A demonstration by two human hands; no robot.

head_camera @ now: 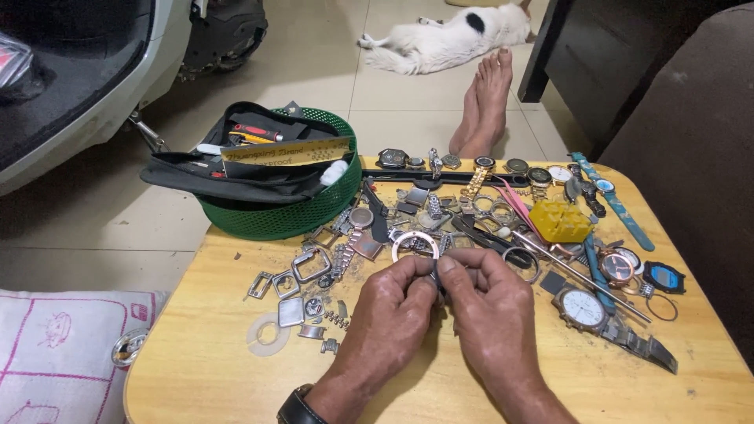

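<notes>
Wooden table [196,377], pale yellow, filled the lower frame, and both hands met above its centre. The left hand [389,314] rose from the lower middle with a black wristwatch [297,408] at the wrist, fingers curled, thumb and forefinger pinched on a small dark metal part [437,284]. The right hand [495,306] came in from the lower right, its fingertips closed on the same part from the other side. The part sat between the two thumbs, at frame centre, too small to identify further.

Just above the hands lay a silver ring-shaped watch bezel [415,245]. Left of the hands were square metal watch cases [311,264] and a clear plastic ring [268,334]. To the right lay a white-dial watch on a steel bracelet [585,308], a yellow plastic block [559,221] and a thin metal rod [581,276]. A row of watches [479,166] lined the far edge.

A green mesh basket [275,213] holding a black tool pouch [236,169] stood at the table's upper left corner. Bare feet [485,102] and a white dog [448,35] occupied the tiled floor at the upper centre. Nothing lay between the camera and the grip.
</notes>
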